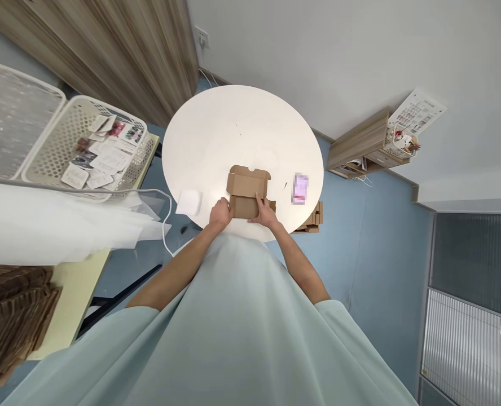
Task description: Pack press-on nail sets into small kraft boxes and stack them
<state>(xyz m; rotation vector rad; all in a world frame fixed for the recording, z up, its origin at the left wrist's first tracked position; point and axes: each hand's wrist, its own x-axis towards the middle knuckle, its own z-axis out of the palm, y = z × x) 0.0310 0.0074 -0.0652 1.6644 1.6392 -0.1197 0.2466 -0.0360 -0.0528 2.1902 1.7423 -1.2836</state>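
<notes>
You stand at the round white desk [242,129], and both of your hands are on the brown cardboard box [247,192], which lies at the near edge of the desk, directly in front of you. Your left hand [220,214] presses against the left side of the box, with the fingers curled around its lower corner. Your right hand [265,214] lies on the right part of the box, with one finger stretched up on the cardboard. Both hands have a grip on the box (how firm it is, I cannot tell). The lid flap of the box stands open, away from you.

Just left of the box there is a small white pad [189,201] on the desk. To the right, a little apart, lies a small pink item [300,189], which is blurred. Below the right edge of the desk, a stack of flat cardboard pieces [313,219] is visible. Far to your left, a white perforated basket [56,152] holds paper packets.
</notes>
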